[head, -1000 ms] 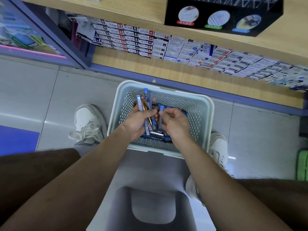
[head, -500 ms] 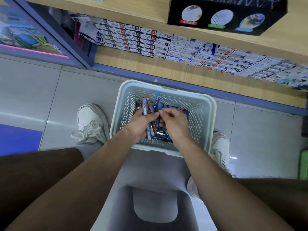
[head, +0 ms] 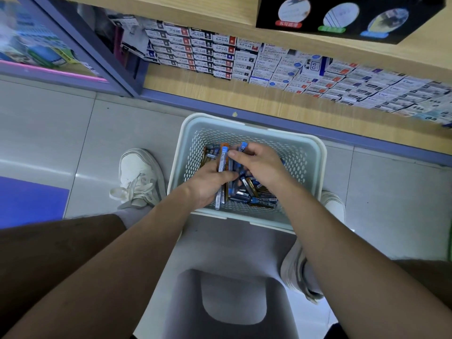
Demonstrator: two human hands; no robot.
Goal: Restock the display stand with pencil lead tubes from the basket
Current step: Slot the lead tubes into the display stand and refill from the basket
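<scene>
A pale perforated plastic basket (head: 315, 152) stands on the floor between my feet, holding several blue and orange pencil lead tubes (head: 254, 194). My left hand (head: 208, 182) grips a bunch of upright tubes (head: 223, 159) over the basket. My right hand (head: 261, 165) reaches across them from the right, fingers curled round a blue-capped tube (head: 242, 146) at the top of the bunch. The black display stand (head: 342, 18) with three round pictures sits on the upper wooden shelf.
The lower shelf (head: 220, 94) carries rows of small refill boxes (head: 220, 55). My white shoes (head: 139, 174) flank the basket. A grey stool (head: 232, 277) is under me. A glass cabinet (head: 49, 45) stands at left, and a blue mat (head: 29, 201) lies on the tiled floor.
My right hand moved up and left over the bunch, from beside my left hand to the tube tops. The left hand's bunch sank a little lower into the basket.
</scene>
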